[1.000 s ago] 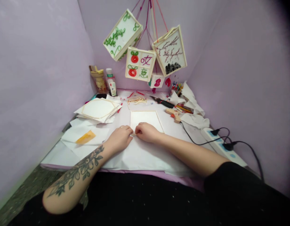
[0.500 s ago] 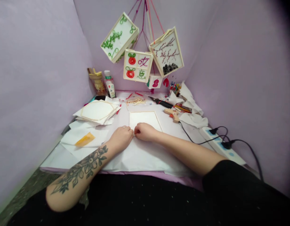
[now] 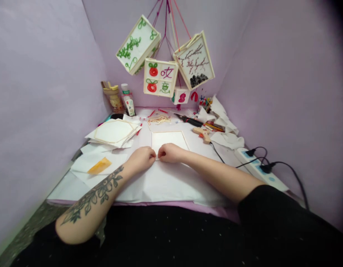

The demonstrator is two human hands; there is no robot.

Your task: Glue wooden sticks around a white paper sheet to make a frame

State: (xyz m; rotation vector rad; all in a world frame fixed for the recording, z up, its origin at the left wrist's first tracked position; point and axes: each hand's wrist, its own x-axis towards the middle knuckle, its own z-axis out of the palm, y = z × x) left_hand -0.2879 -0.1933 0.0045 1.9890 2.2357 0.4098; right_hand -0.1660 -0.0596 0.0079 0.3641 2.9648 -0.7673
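A white sheet edged with thin wooden strips (image 3: 169, 137) lies on the paper-covered table. At its near left corner my left hand (image 3: 144, 157) has its fingers pressed together. My right hand (image 3: 170, 153) is curled just beside it, over the sheet's near edge. Whatever the fingertips of either hand pinch is too small to make out. Beyond the sheet is a loose pile of thin sticks (image 3: 160, 119).
Stacked paper panels (image 3: 114, 130) and an orange piece (image 3: 100, 165) lie left. On the right are a glue gun (image 3: 202, 134), black-handled pliers (image 3: 192, 121), crumpled paper (image 3: 227, 140) and a power strip (image 3: 260, 168) with cables. Decorated boxes (image 3: 160, 78) hang above the back.
The whole view has shifted slightly. My left hand has drawn a little to the left and its fingers are still together; my right hand keeps nearly the same place on the sheet.
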